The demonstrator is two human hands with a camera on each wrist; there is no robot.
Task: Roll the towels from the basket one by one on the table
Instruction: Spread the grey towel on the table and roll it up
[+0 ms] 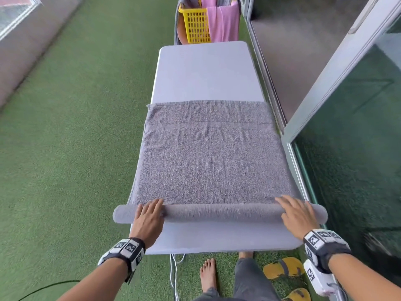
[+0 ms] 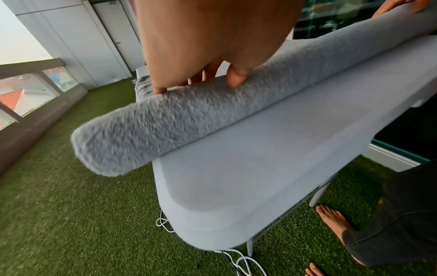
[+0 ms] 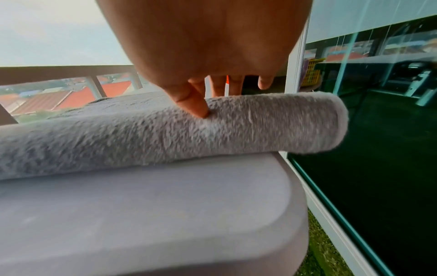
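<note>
A grey towel [image 1: 212, 157] lies spread along the white table [image 1: 204, 70]. Its near end is wound into a thick roll [image 1: 219, 213] [image 2: 151, 123] [image 3: 141, 134] whose ends stick out past both table sides. My left hand [image 1: 149, 213] [image 2: 201, 78] lies flat on the roll's left part with straight fingers reaching over the top. My right hand [image 1: 297, 211] [image 3: 220, 89] presses the right part the same way, thumb on the near face. A yellow basket [image 1: 196, 25] with a pink towel [image 1: 223, 20] draped over its rim stands beyond the table's far end.
Green artificial turf [image 1: 76, 127] covers the floor to the left. A glass sliding door [image 1: 355, 131] and its metal track run close along the table's right side. White cables [image 2: 238, 259] hang under the near edge. My bare feet and yellow sandals [image 1: 284, 268] are below.
</note>
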